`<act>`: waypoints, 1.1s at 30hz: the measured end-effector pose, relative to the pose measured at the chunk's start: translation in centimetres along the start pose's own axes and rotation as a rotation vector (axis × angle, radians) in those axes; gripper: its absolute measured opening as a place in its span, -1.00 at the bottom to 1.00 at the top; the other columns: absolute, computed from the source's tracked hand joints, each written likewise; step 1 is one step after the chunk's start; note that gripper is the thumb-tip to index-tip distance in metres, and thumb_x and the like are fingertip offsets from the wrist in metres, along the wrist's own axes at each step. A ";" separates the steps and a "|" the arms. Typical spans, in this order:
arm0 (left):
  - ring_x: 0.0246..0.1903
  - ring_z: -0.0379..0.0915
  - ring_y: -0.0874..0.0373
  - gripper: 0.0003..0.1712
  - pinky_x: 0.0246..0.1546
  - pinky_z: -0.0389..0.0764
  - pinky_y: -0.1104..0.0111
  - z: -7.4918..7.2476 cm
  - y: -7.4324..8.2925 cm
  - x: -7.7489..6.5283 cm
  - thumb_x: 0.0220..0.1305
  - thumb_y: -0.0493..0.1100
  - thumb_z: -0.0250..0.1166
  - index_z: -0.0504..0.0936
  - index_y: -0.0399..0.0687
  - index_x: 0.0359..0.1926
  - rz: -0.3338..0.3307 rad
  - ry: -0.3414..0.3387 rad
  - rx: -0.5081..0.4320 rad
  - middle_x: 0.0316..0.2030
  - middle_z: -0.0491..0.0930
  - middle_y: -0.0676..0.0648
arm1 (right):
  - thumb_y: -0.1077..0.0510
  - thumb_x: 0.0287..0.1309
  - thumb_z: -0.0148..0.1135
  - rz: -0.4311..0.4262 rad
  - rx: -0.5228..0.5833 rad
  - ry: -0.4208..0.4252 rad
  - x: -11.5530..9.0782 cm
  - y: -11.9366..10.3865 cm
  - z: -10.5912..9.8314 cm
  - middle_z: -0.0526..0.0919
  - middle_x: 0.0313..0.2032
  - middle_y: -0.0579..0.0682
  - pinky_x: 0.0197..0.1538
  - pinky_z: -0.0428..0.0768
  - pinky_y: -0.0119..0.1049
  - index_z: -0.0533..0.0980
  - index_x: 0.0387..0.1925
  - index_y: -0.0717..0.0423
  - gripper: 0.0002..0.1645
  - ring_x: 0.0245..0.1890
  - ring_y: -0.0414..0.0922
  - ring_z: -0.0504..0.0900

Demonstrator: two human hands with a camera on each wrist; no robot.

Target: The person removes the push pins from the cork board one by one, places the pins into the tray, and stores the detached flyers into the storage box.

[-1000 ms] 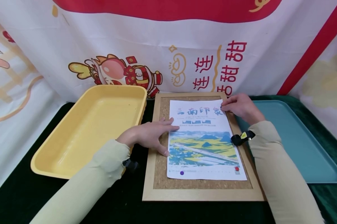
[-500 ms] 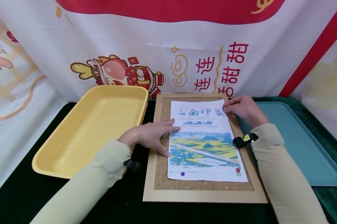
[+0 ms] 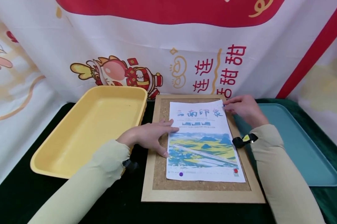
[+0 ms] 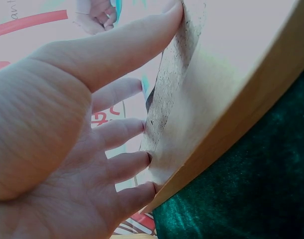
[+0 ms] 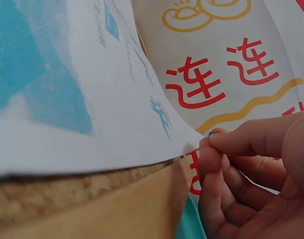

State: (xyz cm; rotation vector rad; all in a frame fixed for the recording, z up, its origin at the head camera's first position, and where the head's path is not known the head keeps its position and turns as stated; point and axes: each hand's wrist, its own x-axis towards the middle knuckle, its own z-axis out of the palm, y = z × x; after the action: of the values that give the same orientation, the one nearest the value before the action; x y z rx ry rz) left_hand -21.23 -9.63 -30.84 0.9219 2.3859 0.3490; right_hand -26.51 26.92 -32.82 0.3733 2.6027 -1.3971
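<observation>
A printed poster (image 3: pixel 202 124) with blue lettering and a yellow-blue landscape lies on a wood-framed cork board (image 3: pixel 202 185). A purple round thumbtack (image 3: pixel 180 174) and a red one (image 3: pixel 236 171) sit near its lower corners. My left hand (image 3: pixel 150 137) rests at the poster's left edge, fingers spread, with fingertips on the paper and thumb at its margin. At the upper right corner, my right hand (image 3: pixel 245 109) pinches a small blue thumbtack (image 5: pixel 212 133) between thumb and index finger. The paper's corner rises to those fingertips in the right wrist view; the tack is mostly hidden.
A yellow tray (image 3: pixel 56 124) stands left of the board, behind my left forearm. To the right, a teal tray (image 3: pixel 302 155) lies partly under my right arm. Dark green cloth (image 3: pixel 115 208) covers the table, and a printed curtain (image 3: pixel 168 40) hangs right behind the board.
My right fingertips have shifted slightly outward to the poster's right edge, and a bit of blue now shows there. The left hand and poster stay in place; the head view has moved slightly.
</observation>
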 end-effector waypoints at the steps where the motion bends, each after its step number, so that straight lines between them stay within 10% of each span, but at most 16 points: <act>1: 0.74 -0.43 -0.13 0.11 0.70 -0.13 -0.14 0.0 0.0 0.0 0.29 0.13 0.54 0.13 0.18 0.70 0.000 0.001 0.000 0.74 -0.25 -0.06 | 0.02 0.50 0.29 -0.004 -0.002 0.001 -0.1 0.0 -0.1 0.49 0.39 0.20 0.36 0.53 0.05 0.60 0.32 0.09 -0.53 0.28 0.12 0.45; 33: 0.74 -0.42 -0.13 0.12 0.69 -0.11 -0.15 0.0 0.0 0.3 0.31 0.11 0.53 0.10 0.15 0.71 0.010 -0.013 0.015 0.74 -0.28 -0.07 | -0.07 0.48 0.31 0.000 0.042 0.099 -0.7 1.1 -2.8 0.47 0.42 0.22 0.42 0.53 0.16 0.52 0.43 0.08 -0.38 0.28 0.11 0.45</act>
State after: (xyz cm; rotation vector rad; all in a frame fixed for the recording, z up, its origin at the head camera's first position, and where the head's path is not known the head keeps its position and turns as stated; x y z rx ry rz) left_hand -21.44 -9.48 -30.93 0.9406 2.3759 0.3288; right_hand -25.62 29.81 -32.00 0.4597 2.6547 -1.4708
